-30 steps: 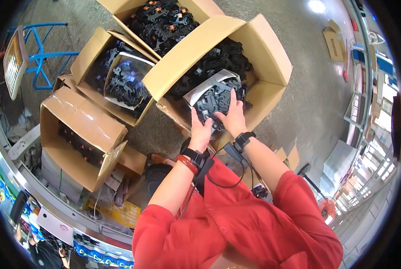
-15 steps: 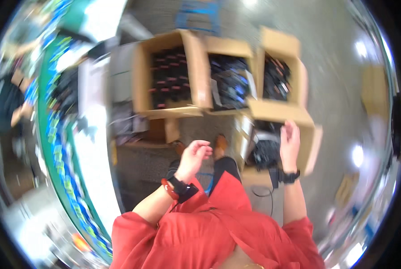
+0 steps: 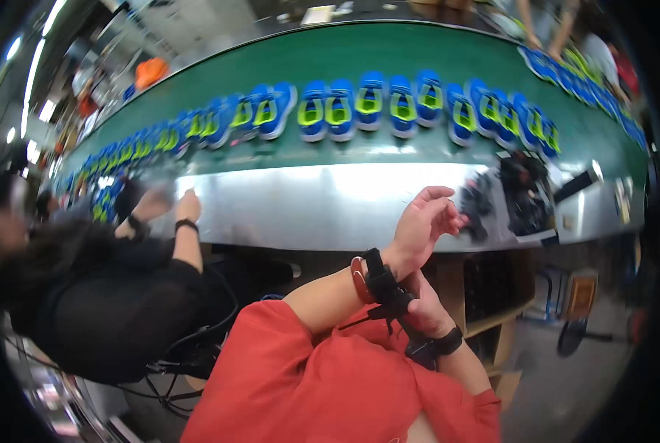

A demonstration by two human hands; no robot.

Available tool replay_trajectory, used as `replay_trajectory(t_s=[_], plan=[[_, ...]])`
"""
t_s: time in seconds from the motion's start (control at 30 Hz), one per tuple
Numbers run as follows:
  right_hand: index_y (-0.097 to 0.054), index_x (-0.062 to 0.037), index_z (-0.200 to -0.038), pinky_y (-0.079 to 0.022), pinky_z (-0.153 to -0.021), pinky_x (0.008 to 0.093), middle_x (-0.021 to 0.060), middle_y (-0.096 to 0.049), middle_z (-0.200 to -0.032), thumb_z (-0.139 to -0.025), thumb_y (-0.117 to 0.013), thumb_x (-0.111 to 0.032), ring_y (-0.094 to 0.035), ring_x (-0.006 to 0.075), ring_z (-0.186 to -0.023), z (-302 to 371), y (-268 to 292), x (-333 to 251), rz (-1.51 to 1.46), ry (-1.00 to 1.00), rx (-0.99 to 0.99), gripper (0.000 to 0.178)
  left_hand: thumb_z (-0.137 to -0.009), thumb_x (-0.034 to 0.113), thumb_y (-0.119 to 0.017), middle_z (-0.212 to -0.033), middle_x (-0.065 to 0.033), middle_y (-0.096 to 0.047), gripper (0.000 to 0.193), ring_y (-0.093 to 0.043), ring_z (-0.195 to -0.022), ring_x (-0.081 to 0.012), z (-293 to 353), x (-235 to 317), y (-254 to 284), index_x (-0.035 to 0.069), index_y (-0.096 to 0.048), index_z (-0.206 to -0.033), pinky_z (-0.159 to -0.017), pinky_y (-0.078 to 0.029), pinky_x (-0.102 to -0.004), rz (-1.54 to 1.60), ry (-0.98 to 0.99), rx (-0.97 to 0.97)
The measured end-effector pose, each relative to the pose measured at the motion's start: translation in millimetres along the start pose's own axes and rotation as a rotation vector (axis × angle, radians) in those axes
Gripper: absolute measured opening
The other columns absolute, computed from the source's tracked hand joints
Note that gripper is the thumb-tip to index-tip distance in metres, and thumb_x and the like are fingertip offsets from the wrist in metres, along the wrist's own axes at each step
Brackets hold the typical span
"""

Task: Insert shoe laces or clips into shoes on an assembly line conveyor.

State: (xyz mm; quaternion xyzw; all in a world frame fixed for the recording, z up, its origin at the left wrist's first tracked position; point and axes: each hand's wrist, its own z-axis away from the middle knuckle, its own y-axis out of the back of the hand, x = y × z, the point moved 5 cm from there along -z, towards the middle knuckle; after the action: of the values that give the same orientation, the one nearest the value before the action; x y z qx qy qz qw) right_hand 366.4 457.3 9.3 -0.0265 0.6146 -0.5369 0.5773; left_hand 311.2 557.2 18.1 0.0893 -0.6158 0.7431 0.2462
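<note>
My left hand (image 3: 420, 225) is raised over the front edge of the metal worktop (image 3: 300, 203), its fingers loosely bent and apart, with nothing seen in them. Just beyond its fingertips lies a small heap of dark items (image 3: 477, 205), too blurred to name. My right hand (image 3: 427, 310) is close below my left wrist, beside the black strapped device (image 3: 381, 284) there. Its fingers are partly hidden behind that wrist, so their grip does not show. A red band (image 3: 359, 279) circles my left wrist, and a black strap (image 3: 448, 342) is on my right.
Blue and lime shoes (image 3: 339, 111) line the green belt (image 3: 271, 55) behind the worktop. More dark items (image 3: 525, 193) lie at its right. A co-worker in black (image 3: 116, 295) sits at my left, hands over the worktop. A cardboard box (image 3: 503, 325) stands below right.
My view has turned from the open cardboard boxes on the floor to the worktop and shoe line. My hands, wide apart before, are now close together, the right below the left wrist.
</note>
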Motion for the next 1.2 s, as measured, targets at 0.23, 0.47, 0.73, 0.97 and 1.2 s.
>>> replay_trajectory(t_s=[0.23,0.47,0.73,0.97,1.2], plan=[[-0.026,-0.0040,-0.146,-0.039,-0.104,0.0413,0.0081,-0.044,-0.138,-0.082,-0.070,-0.019,-0.045,0.0221,-0.127,-64,-24,26,-0.093,-0.343,-0.184,0.079,-0.095,0.005,-0.048,-0.080,-0.0039,-0.059,0.013,-0.058,-0.068,-0.0124,22,92,77,0.006,-0.055,-0.106,-0.066,-0.050,-0.0254,-0.568,-0.671,0.363],[-0.023,-0.0016,-0.147,-0.024,-0.114,0.0394,0.0102,-0.036,-0.146,-0.084,-0.069,-0.022,-0.033,0.0229,-0.136,-86,-8,40,0.286,-0.543,-0.443,0.080,-0.084,-0.002,-0.055,-0.077,-0.0137,-0.059,0.018,-0.061,-0.070,-0.0291,57,112,69,0.006,-0.061,-0.098,-0.063,-0.050,-0.0350,-1.445,-1.063,0.294],[-0.053,-0.0015,-0.126,-0.044,-0.094,0.0316,0.0084,-0.057,-0.122,-0.091,-0.062,-0.022,-0.054,0.0178,-0.110,-194,67,45,0.522,-0.225,-0.015,0.041,-0.092,0.004,-0.053,-0.076,-0.0044,-0.062,0.013,-0.059,-0.069,-0.0101,81,90,183,0.002,-0.063,-0.100,-0.063,-0.048,-0.0259,-1.180,-0.342,0.665],[-0.053,0.0040,-0.118,-0.045,-0.095,0.0403,0.0221,-0.057,-0.116,-0.076,-0.061,-0.008,-0.055,0.0353,-0.107,-285,94,51,1.288,0.008,-0.009,0.045,-0.088,0.015,-0.050,-0.096,-0.0144,-0.065,0.026,-0.063,-0.085,-0.0278,83,75,262,0.005,-0.063,-0.108,-0.080,-0.050,-0.0415,-1.828,0.218,0.630],[-0.039,0.0043,-0.133,-0.036,-0.103,0.0444,0.0241,-0.048,-0.126,-0.071,-0.062,-0.003,-0.043,0.0414,-0.118,-297,87,89,1.505,0.038,-0.191,0.067,-0.085,0.017,-0.056,-0.113,-0.0233,-0.062,0.044,-0.063,-0.099,-0.0331,-40,93,326,0.010,-0.054,-0.128,-0.084,-0.051,-0.0404,-2.139,0.213,0.040]])
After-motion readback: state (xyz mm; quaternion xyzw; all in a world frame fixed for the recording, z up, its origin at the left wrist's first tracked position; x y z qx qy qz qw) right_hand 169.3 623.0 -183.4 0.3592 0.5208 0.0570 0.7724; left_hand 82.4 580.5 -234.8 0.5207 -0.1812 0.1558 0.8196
